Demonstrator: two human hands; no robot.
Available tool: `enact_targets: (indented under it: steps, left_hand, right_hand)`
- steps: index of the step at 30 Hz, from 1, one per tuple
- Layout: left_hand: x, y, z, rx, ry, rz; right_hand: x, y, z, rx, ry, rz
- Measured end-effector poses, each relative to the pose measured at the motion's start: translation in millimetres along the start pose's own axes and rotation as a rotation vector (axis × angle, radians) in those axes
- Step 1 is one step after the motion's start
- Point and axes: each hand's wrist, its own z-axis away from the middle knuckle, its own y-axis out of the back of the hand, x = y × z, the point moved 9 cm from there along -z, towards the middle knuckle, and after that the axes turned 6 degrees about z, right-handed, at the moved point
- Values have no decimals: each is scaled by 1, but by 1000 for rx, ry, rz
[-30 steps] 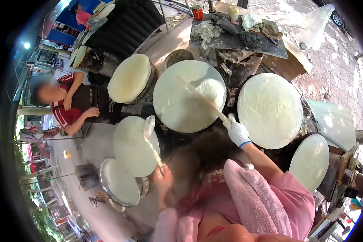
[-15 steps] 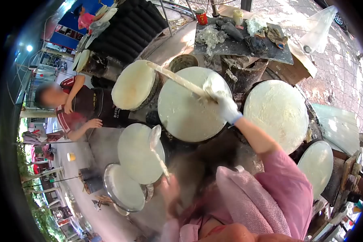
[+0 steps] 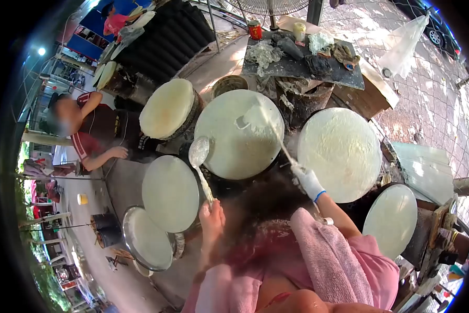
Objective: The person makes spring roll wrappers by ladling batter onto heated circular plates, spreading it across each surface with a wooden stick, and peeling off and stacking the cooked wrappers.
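Two hands grip tools: the left hand (image 3: 212,218), fingers curled round a crusted ladle (image 3: 203,177), has its paste-smeared bowl at the near left edge of the central round surface (image 3: 234,151); the gloved right hand (image 3: 308,182) is closed on a long stick (image 3: 282,143) reaching over it. Dark open room lies between that surface and the pink shirt (image 3: 370,261). Near left, a pale disc (image 3: 170,194) overlaps a shallow pan (image 3: 150,242).

daylit, brightest upper right, dappled sun + shadow | small lamp (image 3: 41,51) glaring upper left | haze lower center, dim there | fisheye, curved edges, black corners | slight motion blur mid-frame
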Motion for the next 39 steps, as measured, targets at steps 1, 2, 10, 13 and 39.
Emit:
enact_targets:
  steps: [1, 2, 10, 13, 39]
  left_hand:
    - [-5, 1, -2, -3, 6, 5]
    - [-9, 1, 0, -5, 16, 9]
    - [18, -26, -86, -135, 20, -13]
    - [22, -56, -157, -275, 39, -8]
    - [-15, 22, -148, -1073, 962, 1310]
  right_hand:
    - [-17, -12, 20, -72, -40, -27]
    - [-28, -23, 36, -146, -85, -54]
    - [-86, -5, 19, -68, 163, 309]
    - [-71, -15, 39, -75, 153, 416]
    - [-34, -150, 76, 307, 162, -136]
